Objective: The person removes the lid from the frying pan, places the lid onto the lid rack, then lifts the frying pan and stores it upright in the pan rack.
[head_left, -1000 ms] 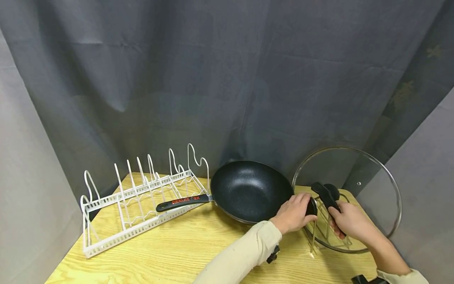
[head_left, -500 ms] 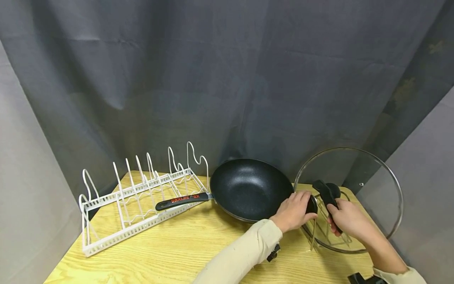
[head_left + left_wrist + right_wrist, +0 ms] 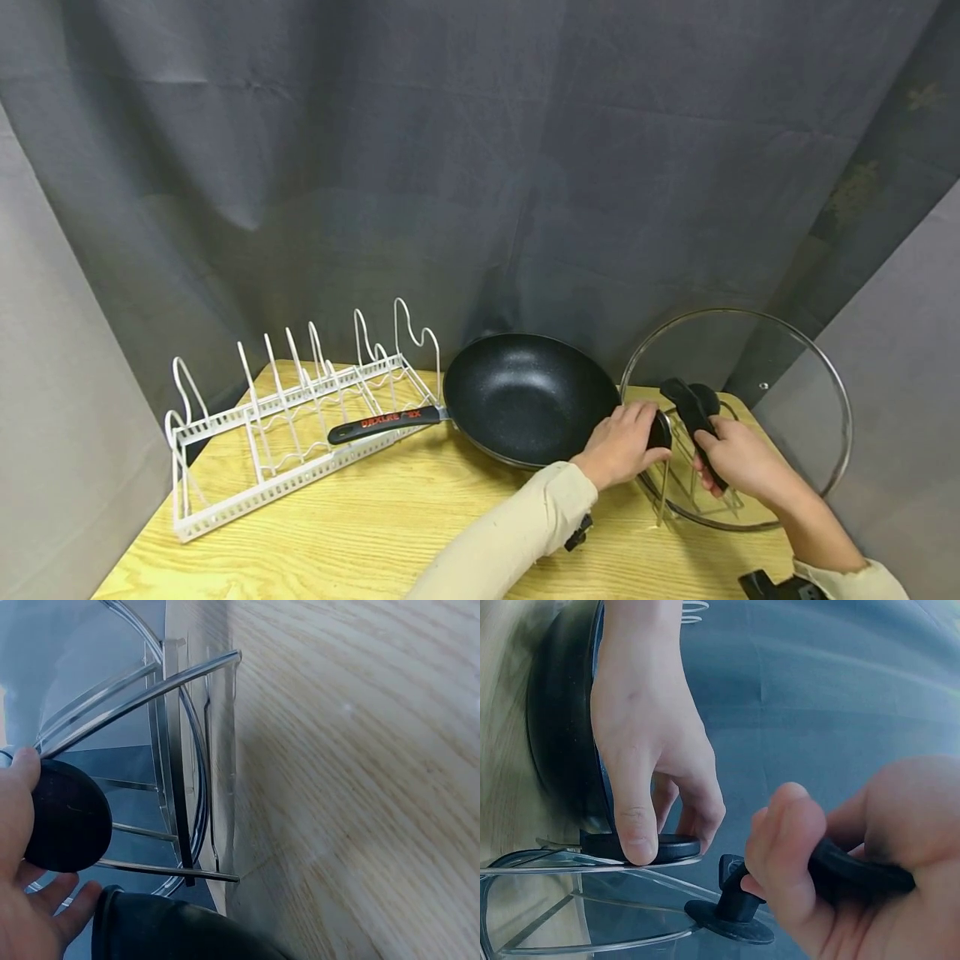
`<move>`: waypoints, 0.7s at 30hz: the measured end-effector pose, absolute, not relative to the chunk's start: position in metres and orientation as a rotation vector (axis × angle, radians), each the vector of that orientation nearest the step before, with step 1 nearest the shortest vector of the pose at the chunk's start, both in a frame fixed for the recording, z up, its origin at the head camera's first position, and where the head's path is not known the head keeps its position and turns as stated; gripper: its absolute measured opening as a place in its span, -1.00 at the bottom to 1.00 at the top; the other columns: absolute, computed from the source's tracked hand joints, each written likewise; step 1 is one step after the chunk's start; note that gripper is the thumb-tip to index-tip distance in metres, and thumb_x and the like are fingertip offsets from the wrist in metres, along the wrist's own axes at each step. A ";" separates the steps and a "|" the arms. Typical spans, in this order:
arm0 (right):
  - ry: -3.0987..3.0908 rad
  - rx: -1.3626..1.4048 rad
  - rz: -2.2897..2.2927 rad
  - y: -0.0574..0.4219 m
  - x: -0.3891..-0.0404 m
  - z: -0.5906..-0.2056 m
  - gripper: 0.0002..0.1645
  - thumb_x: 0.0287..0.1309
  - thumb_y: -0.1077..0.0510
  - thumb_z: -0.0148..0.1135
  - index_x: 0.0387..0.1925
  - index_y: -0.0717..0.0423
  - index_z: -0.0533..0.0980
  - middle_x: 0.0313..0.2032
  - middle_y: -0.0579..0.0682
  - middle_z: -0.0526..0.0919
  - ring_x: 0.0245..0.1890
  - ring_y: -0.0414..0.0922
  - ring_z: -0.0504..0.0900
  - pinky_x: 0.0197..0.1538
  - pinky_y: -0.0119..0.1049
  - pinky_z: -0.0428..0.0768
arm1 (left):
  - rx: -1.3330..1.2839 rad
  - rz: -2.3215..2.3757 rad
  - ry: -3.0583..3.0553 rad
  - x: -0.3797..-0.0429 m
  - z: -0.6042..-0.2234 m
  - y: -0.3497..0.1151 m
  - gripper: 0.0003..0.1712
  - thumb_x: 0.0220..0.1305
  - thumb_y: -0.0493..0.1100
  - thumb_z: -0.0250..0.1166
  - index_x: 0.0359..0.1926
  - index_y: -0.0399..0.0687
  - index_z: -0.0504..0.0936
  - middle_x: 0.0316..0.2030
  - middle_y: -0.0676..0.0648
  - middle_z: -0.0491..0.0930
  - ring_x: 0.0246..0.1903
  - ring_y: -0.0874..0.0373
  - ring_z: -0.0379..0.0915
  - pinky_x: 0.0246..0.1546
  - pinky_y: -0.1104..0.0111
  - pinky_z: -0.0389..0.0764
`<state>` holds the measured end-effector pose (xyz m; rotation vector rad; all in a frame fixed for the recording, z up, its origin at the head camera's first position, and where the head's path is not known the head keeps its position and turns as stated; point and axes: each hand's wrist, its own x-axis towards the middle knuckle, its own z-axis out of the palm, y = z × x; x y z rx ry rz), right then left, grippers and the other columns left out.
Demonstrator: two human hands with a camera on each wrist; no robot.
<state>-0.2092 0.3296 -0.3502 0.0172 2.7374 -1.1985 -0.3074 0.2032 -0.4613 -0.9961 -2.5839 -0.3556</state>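
Observation:
A large clear glass lid (image 3: 847, 417) with a metal rim stands tilted up in a metal wire rack (image 3: 663, 496) at the table's right. My right hand (image 3: 742, 457) grips the lid's long black handle (image 3: 684, 402), its fingers curled round it in the right wrist view. A round black disc (image 3: 71, 817) sits by the rack's front wire, and my left hand (image 3: 624, 442) holds it between thumb and fingers. Whether the disc is fixed to the rack I cannot tell. Close to the left hand lies a black wok (image 3: 528, 400), its handle (image 3: 386, 423) pointing left.
A white pot rack (image 3: 292, 479) with upright wire dividers stands on the left, and the wok's handle reaches over its front rail. Dark grey curtain (image 3: 480, 167) hangs behind the wooden table (image 3: 375, 517). Pale panels (image 3: 52, 375) close in both sides.

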 end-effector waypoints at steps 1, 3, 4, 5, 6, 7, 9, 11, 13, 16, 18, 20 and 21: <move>2.736 0.013 -1.199 0.330 -0.209 -0.350 -0.72 0.45 0.22 -0.37 -0.19 0.40 0.21 -0.57 0.09 0.45 -0.67 -0.04 0.48 -0.59 -0.15 0.53 | -0.989 -0.350 -2.586 -0.307 -0.461 0.204 -0.20 0.22 0.41 -0.03 0.34 0.10 0.20 0.21 0.13 0.29 0.11 0.25 0.31 -0.03 0.46 0.44; 2.730 0.006 -1.204 0.332 -0.209 -0.349 -0.71 0.45 0.22 -0.38 -0.18 0.41 0.21 -0.57 0.09 0.45 -0.67 -0.03 0.48 -0.59 -0.16 0.52 | -0.978 -0.339 -2.594 -0.307 -0.460 0.205 -0.20 0.22 0.42 -0.05 0.34 0.10 0.19 0.21 0.13 0.29 0.11 0.25 0.31 -0.02 0.47 0.44; 2.728 0.002 -1.205 0.332 -0.209 -0.349 -0.71 0.46 0.22 -0.38 -0.18 0.42 0.21 -0.57 0.09 0.45 -0.67 -0.03 0.48 -0.59 -0.15 0.52 | -0.973 -0.335 -2.599 -0.306 -0.459 0.205 -0.19 0.22 0.43 -0.05 0.34 0.10 0.19 0.22 0.14 0.28 0.12 0.25 0.30 -0.02 0.46 0.44; 2.724 0.006 -1.209 0.333 -0.209 -0.349 -0.71 0.46 0.22 -0.38 -0.18 0.42 0.21 -0.57 0.10 0.45 -0.67 -0.03 0.48 -0.59 -0.15 0.52 | -0.968 -0.332 -2.603 -0.306 -0.459 0.206 -0.19 0.22 0.43 -0.06 0.35 0.10 0.19 0.22 0.14 0.28 0.12 0.25 0.31 -0.02 0.46 0.44; 2.722 0.008 -1.211 0.333 -0.210 -0.349 -0.70 0.46 0.21 -0.38 -0.17 0.42 0.21 -0.57 0.10 0.46 -0.67 -0.03 0.48 -0.59 -0.14 0.52 | -0.966 -0.330 -2.609 -0.305 -0.459 0.206 -0.18 0.22 0.43 -0.06 0.35 0.10 0.18 0.23 0.13 0.27 0.12 0.24 0.30 -0.01 0.46 0.44; 2.723 0.014 -1.207 0.334 -0.210 -0.349 -0.70 0.46 0.21 -0.38 -0.17 0.42 0.21 -0.57 0.10 0.46 -0.67 -0.03 0.48 -0.58 -0.14 0.52 | -0.966 -0.330 -2.618 -0.305 -0.458 0.206 -0.18 0.22 0.43 -0.07 0.36 0.10 0.17 0.23 0.13 0.27 0.13 0.24 0.30 -0.01 0.45 0.43; 2.735 0.016 -1.200 0.334 -0.210 -0.349 -0.68 0.46 0.20 -0.39 -0.16 0.43 0.21 -0.56 0.12 0.47 -0.67 -0.03 0.48 -0.58 -0.12 0.52 | -0.974 -0.326 -2.631 -0.304 -0.457 0.205 -0.18 0.23 0.43 -0.08 0.37 0.10 0.16 0.24 0.13 0.26 0.14 0.24 0.29 0.00 0.44 0.43; 2.760 0.023 -1.179 0.334 -0.211 -0.350 -0.68 0.46 0.20 -0.38 -0.16 0.42 0.22 -0.56 0.12 0.47 -0.67 -0.03 0.49 -0.57 -0.11 0.52 | -1.000 -0.322 -2.650 -0.304 -0.453 0.202 -0.19 0.25 0.41 -0.06 0.38 0.10 0.15 0.27 0.13 0.24 0.16 0.23 0.28 0.01 0.44 0.43; 2.791 0.032 -1.155 0.334 -0.211 -0.351 -0.69 0.45 0.19 -0.36 -0.18 0.41 0.24 -0.56 0.12 0.47 -0.66 -0.02 0.50 -0.57 -0.11 0.53 | -1.040 -0.322 -2.673 -0.304 -0.447 0.199 -0.21 0.28 0.37 -0.04 0.39 0.11 0.14 0.29 0.13 0.22 0.19 0.24 0.26 0.04 0.44 0.41; 2.858 0.045 -1.088 0.333 -0.210 -0.352 -0.66 0.45 0.14 -0.29 -0.21 0.39 0.28 -0.59 0.08 0.48 -0.67 -0.02 0.53 -0.57 -0.14 0.53 | -1.110 -0.338 -2.718 -0.306 -0.438 0.190 -0.26 0.33 0.28 0.00 0.41 0.11 0.12 0.33 0.14 0.18 0.23 0.26 0.22 0.10 0.46 0.35; 2.903 0.055 -1.026 0.333 -0.209 -0.351 -0.61 0.45 0.06 -0.23 -0.22 0.38 0.29 -0.61 0.06 0.49 -0.67 -0.02 0.54 -0.57 -0.16 0.53 | -1.149 -0.353 -2.742 -0.307 -0.435 0.184 -0.28 0.36 0.23 0.02 0.42 0.10 0.12 0.34 0.14 0.16 0.24 0.26 0.21 0.13 0.47 0.32; 2.966 0.067 -0.919 0.334 -0.209 -0.349 -0.47 0.43 -0.05 -0.20 -0.12 0.44 0.29 -0.64 0.04 0.51 -0.68 -0.03 0.55 -0.51 -0.14 0.51 | -1.178 -0.354 -2.759 -0.307 -0.433 0.176 -0.30 0.36 0.20 0.03 0.42 0.09 0.12 0.34 0.14 0.18 0.23 0.26 0.21 0.15 0.47 0.30; 3.009 0.063 -0.852 0.334 -0.209 -0.347 -0.40 0.42 -0.10 -0.19 -0.08 0.48 0.29 -0.60 0.11 0.55 -0.62 0.03 0.58 -0.47 -0.10 0.51 | -1.191 -0.352 -2.764 -0.307 -0.432 0.171 -0.30 0.36 0.20 0.04 0.41 0.08 0.13 0.32 0.13 0.20 0.22 0.26 0.23 0.14 0.47 0.30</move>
